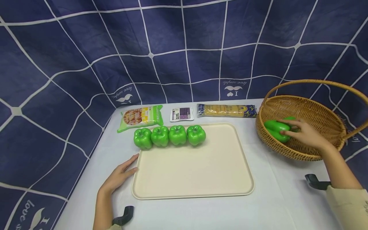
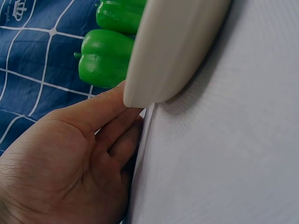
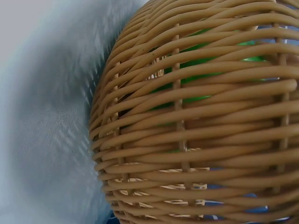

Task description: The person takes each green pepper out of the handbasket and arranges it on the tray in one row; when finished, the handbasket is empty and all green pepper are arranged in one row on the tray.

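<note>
Inside the wicker basket (image 1: pixel 302 153) at the right, my right hand (image 1: pixel 309 135) holds a green bell pepper (image 1: pixel 275 129) between thumb and fingers. More green shows just behind that pepper, partly covered by the fingers. From the right wrist camera, the basket's woven side (image 3: pixel 187 135) hides the hand, and only bits of green show through the gaps. My left hand (image 1: pixel 116 179) lies at the left edge of the cream tray (image 1: pixel 192 172), fingers extended and touching its rim (image 2: pixel 140 70). Several green bell peppers (image 1: pixel 160 136) form a row along the tray's far side, starting at its left corner.
Behind the tray lie a green food packet (image 1: pixel 140 117), a small white pack with a purple label (image 1: pixel 181 114) and a long pasta packet (image 1: pixel 226 110). The basket's tall handle (image 1: pixel 313 81) arches over its opening. A dark checked cloth (image 1: pixel 166 35) hangs behind the white table.
</note>
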`<state>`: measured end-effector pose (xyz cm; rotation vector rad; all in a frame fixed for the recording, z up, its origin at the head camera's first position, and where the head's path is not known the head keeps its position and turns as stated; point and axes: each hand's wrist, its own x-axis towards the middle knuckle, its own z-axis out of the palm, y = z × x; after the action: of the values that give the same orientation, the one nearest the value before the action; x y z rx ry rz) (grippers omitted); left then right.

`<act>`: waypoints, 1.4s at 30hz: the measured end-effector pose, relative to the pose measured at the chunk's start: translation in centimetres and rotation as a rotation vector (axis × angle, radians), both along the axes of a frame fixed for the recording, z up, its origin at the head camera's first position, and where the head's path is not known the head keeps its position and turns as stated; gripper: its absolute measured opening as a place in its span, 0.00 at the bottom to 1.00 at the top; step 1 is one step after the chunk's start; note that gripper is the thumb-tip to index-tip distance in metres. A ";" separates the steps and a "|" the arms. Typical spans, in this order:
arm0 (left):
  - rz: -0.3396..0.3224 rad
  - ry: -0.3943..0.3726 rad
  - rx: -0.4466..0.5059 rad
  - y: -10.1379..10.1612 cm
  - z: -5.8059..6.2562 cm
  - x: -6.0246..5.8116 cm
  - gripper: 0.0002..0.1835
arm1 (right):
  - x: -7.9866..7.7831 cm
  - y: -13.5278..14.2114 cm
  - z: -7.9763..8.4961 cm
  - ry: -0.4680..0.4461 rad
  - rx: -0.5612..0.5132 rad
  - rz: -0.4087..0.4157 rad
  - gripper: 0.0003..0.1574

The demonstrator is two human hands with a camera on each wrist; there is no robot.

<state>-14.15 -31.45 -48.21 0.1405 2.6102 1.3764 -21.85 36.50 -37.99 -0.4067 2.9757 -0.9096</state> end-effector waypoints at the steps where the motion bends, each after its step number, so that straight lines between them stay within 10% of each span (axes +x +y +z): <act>1: 0.000 -0.001 0.000 0.0 0.0 0.0 0.32 | 0.1 0.0 0.0 0.010 -0.004 -0.007 0.33; 18: 0.003 0.002 -0.005 0.1 0.2 -0.1 0.32 | 1.8 -1.3 2.3 0.132 -0.137 -0.176 0.47; 33: -0.005 0.001 -0.011 0.0 0.3 -0.1 0.32 | 3.2 -9.0 4.5 0.280 -0.356 0.002 0.51; 42: -0.001 -0.002 -0.006 0.1 0.3 0.0 0.32 | 1.3 -14.3 2.8 0.304 -0.265 0.119 0.45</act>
<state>-14.12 -31.38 -47.90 0.1395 2.6117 1.3676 -20.59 22.22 -35.17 -0.7836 3.0508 -1.3449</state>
